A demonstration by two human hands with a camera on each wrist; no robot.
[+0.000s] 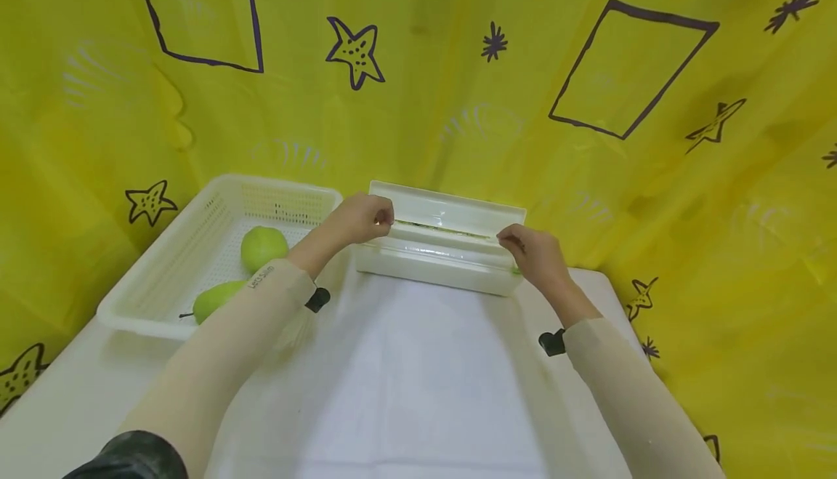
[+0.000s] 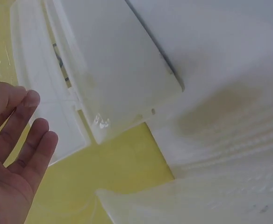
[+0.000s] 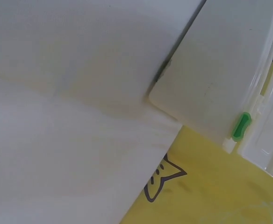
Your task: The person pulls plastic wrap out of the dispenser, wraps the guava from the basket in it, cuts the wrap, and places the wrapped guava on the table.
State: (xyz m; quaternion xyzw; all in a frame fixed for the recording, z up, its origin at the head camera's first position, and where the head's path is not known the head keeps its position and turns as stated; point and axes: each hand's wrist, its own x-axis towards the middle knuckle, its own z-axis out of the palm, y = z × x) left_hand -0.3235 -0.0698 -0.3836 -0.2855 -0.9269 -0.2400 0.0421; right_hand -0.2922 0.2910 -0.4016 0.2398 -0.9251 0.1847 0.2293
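A white plastic cling film dispenser (image 1: 438, 268) stands at the back of the table with its long lid (image 1: 451, 206) raised. My left hand (image 1: 366, 217) is over its left end, thumb and index finger pinching the edge of clear cling film (image 2: 4, 60), which is hard to make out. In the left wrist view the other fingers (image 2: 43, 144) are loosely bent. At the dispenser's right end my right hand (image 1: 536, 254) pinches the film's other side between thumb and fingertips; the right wrist view does not show this hand. A green slider (image 3: 241, 126) sits at that end.
To the left, a white plastic basket (image 1: 144, 326) holds two green pears, one upright (image 1: 264, 248) and one lying (image 1: 216, 297), partly behind my left sleeve. A white cloth covers the table (image 1: 405, 377). A yellow patterned curtain (image 1: 425, 101) hangs close behind the dispenser.
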